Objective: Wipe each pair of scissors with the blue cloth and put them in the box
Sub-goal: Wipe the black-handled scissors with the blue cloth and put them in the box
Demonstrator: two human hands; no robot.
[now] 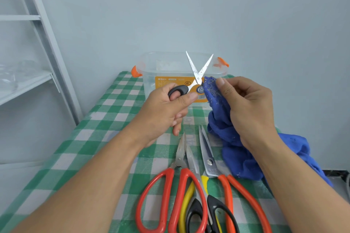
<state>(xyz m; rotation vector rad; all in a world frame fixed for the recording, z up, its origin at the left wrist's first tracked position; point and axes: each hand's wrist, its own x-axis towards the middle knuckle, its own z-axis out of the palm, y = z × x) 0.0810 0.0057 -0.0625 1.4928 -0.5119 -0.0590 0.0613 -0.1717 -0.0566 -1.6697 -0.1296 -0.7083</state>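
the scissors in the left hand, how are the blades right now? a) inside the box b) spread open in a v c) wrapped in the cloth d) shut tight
B: the left hand holds the black-handled scissors up with both blades spread in a V, bare of the blue cloth that the right hand pinches next to the pivot.

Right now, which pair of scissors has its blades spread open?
The black-handled pair held up in the left hand, blades forming a V before the box. The other pairs on the table lie closed.
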